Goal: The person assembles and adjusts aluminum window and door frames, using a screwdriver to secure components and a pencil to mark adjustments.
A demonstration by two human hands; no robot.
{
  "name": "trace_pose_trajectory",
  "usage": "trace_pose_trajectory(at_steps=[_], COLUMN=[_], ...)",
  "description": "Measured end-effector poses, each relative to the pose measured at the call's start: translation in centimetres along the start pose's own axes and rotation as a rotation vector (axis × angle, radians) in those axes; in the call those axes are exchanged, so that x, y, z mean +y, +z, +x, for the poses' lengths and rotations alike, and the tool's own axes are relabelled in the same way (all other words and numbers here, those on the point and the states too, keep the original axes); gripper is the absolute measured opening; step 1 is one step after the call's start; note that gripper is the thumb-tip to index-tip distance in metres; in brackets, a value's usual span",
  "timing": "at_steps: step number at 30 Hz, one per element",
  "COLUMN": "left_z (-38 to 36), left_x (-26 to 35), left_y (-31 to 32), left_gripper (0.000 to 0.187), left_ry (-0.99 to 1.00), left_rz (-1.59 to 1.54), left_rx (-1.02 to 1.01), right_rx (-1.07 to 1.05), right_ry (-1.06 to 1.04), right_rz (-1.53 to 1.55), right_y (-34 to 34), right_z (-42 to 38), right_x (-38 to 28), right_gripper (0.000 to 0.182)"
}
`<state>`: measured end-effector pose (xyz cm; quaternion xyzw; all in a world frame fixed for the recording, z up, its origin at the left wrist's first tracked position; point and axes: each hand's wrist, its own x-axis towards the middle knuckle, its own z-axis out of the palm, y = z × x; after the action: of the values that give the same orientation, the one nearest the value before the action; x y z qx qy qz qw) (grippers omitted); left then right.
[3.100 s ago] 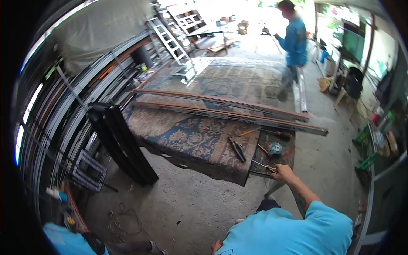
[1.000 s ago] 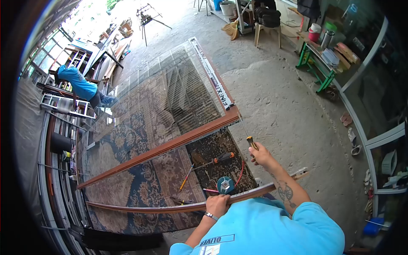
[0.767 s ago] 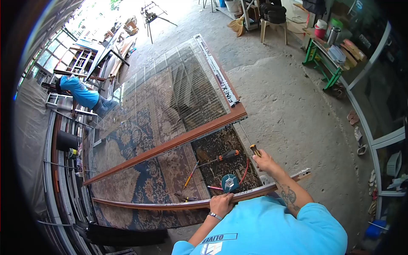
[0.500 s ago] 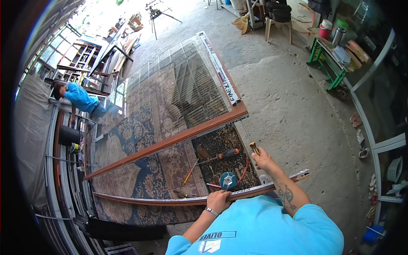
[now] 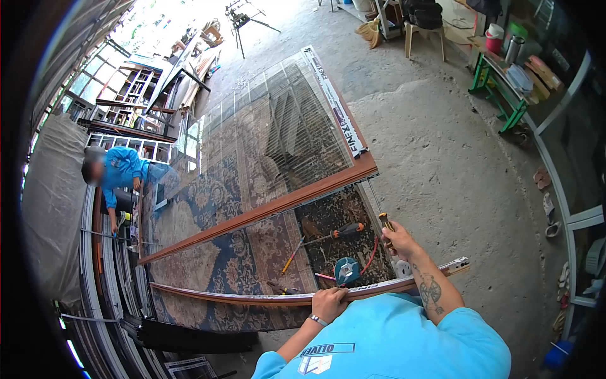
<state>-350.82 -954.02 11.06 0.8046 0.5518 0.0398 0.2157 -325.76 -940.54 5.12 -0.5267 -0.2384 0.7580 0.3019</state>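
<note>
My right hand is closed round the yellow and black handle of a screwdriver. Its long shaft reaches up to the near right corner of a brown-framed glass panel. My left hand is closed over a long brown strip with a white face, close to my body. Between panel and strip, on a worn dark board, are an orange and black screwdriver and a teal tape measure. A yellow pencil-like tool and pliers lie to their left.
Another person in blue bends at the panel's far left end. Long metal profiles lie at the left. A green-legged bench and a plastic stool stand at the upper right.
The view has shifted slightly, moving the scene rightward. The other person has turned and reaches down toward the profiles. My hands keep the same holds.
</note>
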Motion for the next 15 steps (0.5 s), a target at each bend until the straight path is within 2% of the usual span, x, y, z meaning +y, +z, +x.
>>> trace_pose_trajectory(at_steps=[3,5,9,11,15], left_z=[-0.1,0.2,0.1,0.1,0.3], left_x=[0.1,0.2,-0.6,-0.7,-1.5], left_y=[0.0,-0.6,-0.4,-0.8,-1.0], left_gripper=[0.020,0.023,0.026,0.032,0.031], left_ry=[-0.013,-0.071,-0.020,-0.005,0.010], left_rz=[-0.036,-0.034,-0.070,-0.069,-0.140], left_rx=[0.084,-0.077,-0.105,-0.140,-0.234], right_rx=[0.042,0.058,0.066,-0.106,-0.080], right_ry=[-0.074,-0.090,-0.029,-0.001,-0.148], right_rz=[-0.056,-0.114,0.015,0.365,0.267], right_y=[0.1,0.5,0.9,0.7,1.1], right_z=[1.1,1.3,2.2,2.6,1.9], right_x=[-0.8,-1.3,-1.5,-0.9,-0.6], right_gripper=[0.027,0.028,0.026,0.023,0.028])
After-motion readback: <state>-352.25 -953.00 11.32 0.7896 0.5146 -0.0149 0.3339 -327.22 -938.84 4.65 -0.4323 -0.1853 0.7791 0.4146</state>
